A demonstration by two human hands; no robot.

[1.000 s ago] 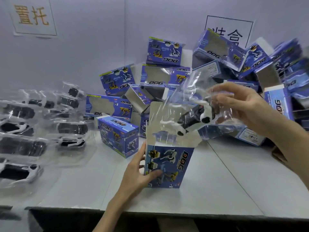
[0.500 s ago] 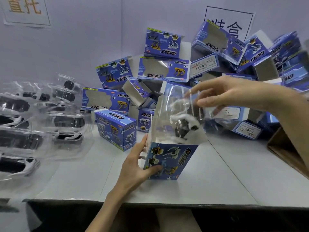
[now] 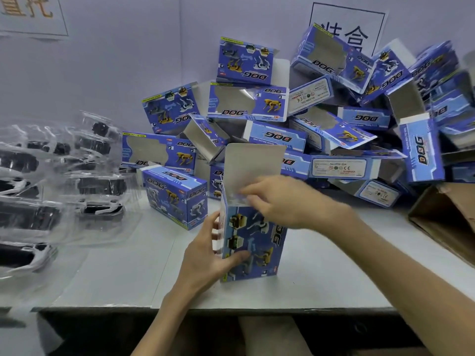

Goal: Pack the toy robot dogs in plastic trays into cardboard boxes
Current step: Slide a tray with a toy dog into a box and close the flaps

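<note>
Left hand (image 3: 205,255) clasps the upright DOG box (image 3: 254,242) on the grey table (image 3: 128,273); right hand (image 3: 280,199) meets its open top with bent fingers, grip indiscernible; trayed toy dogs (image 3: 100,209) lie left of the box.

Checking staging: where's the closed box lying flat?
Head view, left of centre: closed box sits on the table between the tray pile and the upright box.

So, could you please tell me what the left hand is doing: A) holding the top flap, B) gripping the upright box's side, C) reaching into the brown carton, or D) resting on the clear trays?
B: the left hand grips the upright box low on its side, thumb across the printed front; the right hand is at its open top.
</note>
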